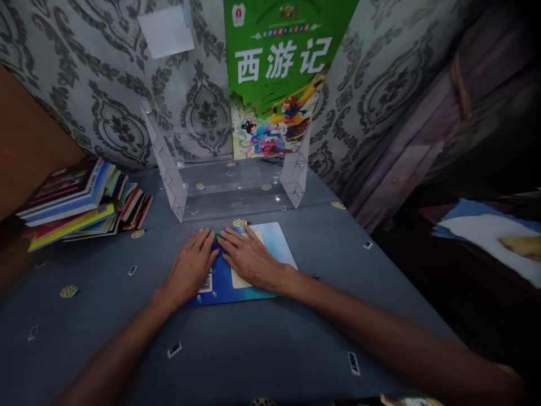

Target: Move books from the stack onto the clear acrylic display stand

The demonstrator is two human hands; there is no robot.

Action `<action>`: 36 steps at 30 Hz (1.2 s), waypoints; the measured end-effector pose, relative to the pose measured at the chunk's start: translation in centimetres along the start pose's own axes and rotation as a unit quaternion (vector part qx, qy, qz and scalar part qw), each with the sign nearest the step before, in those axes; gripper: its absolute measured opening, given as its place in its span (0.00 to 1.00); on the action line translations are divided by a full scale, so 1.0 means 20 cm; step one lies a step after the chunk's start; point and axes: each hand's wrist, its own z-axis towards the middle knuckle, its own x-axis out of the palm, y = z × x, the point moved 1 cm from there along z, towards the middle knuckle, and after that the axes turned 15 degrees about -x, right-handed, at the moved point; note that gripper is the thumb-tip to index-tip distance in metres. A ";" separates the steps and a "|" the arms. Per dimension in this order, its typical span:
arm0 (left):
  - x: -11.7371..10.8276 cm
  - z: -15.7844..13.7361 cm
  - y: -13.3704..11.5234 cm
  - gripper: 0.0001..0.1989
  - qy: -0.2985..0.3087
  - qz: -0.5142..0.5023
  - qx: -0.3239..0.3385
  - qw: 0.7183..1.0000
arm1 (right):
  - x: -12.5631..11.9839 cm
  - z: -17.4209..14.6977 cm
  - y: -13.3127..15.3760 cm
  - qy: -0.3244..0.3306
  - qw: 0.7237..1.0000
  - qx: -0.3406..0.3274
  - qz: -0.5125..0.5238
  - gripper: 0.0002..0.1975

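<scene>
A blue book (274, 239) lies flat on the table in front of me, with a pale panel and part of a barcode showing on its cover. My left hand (192, 265) rests over its left edge, fingers stretched out. Across the upper middle of the cover lies my right hand (247, 256), palm down with its fingers extended. The fingertips of both hands come close together near the book's top edge. Much of the cover is hidden beneath them. Behind the book stands a clear acrylic rack (232, 200), with a green book (276, 79) upright at its right side.
Several books are stacked in an uneven pile (80, 197) at the left of the grey-blue patterned table (270, 349). A white card (167, 31) is up against the patterned wall. Past the table's right edge hang purple curtains (406, 146), near a blue and white cloth (486, 225).
</scene>
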 end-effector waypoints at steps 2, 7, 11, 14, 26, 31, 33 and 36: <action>-0.02 0.01 -0.01 0.21 0.010 0.019 0.001 1.000 | 0.00 0.00 0.00 0.006 1.000 0.006 0.003 0.22; -0.10 0.03 -0.08 0.21 0.059 0.079 -0.013 0.995 | 0.01 0.01 0.01 -0.002 1.000 0.005 0.007 0.22; -0.15 0.06 -0.14 0.22 0.089 0.125 -0.015 0.988 | 0.01 0.00 0.00 -0.003 1.000 -0.005 0.008 0.23; -0.17 0.07 -0.17 0.24 0.106 0.140 -0.021 0.984 | 0.01 -0.01 -0.01 -0.002 1.000 -0.011 0.011 0.24; -0.18 0.09 -0.20 0.24 0.115 0.137 -0.035 0.983 | -0.03 -0.05 0.00 0.005 0.999 0.032 0.002 0.23; -0.20 0.10 -0.22 0.25 0.129 0.148 -0.021 0.980 | -0.04 -0.08 0.00 -0.005 0.999 0.046 -0.003 0.24; -0.21 0.11 -0.22 0.25 0.126 0.156 -0.013 0.980 | -0.03 -0.09 0.00 -0.003 0.999 0.051 -0.007 0.25; -0.20 0.11 -0.23 0.25 0.123 0.158 -0.017 0.980 | -0.02 -0.11 -0.01 -0.003 0.999 0.054 -0.005 0.27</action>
